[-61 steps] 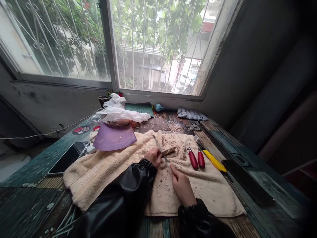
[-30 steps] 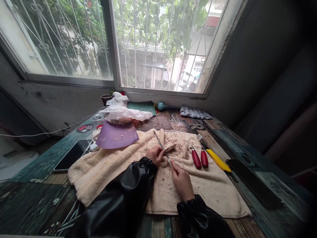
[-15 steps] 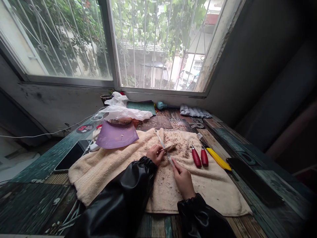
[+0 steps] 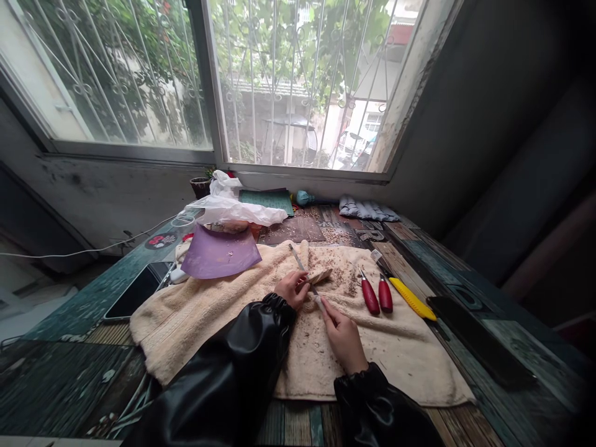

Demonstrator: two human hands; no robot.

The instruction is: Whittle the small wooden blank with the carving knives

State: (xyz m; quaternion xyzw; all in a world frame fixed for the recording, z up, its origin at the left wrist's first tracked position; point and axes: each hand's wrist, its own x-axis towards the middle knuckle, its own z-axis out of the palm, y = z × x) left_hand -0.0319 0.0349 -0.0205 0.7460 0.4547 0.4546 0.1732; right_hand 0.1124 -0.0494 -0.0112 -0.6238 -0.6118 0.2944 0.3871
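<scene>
My left hand [image 4: 292, 290] pinches a small piece of carved wood [image 4: 321, 276] above a beige towel [image 4: 223, 316]. My right hand [image 4: 343, 335] is closed round the pale handle of a slim metal file [image 4: 297, 256]. The file's blade slants away to the upper left and crosses against the wood, close to my left fingertips. Brown wood shavings are scattered over the towel around both hands. To the right lie two red-handled carving knives [image 4: 370, 295] [image 4: 385, 294] and a yellow-handled tool [image 4: 412, 298].
A purple sheet [image 4: 221, 251] lies at the towel's left, near a phone [image 4: 138, 290]. A white plastic bag [image 4: 242, 211], a green mat [image 4: 265, 200] and a grey padded item [image 4: 367, 209] are along the back, below a barred window. A dark flat object [image 4: 479, 341] rests at the right.
The file has shifted slightly to the left across the wood, my right fingers moving a little with it. My left hand and the wood hold nearly the same place.
</scene>
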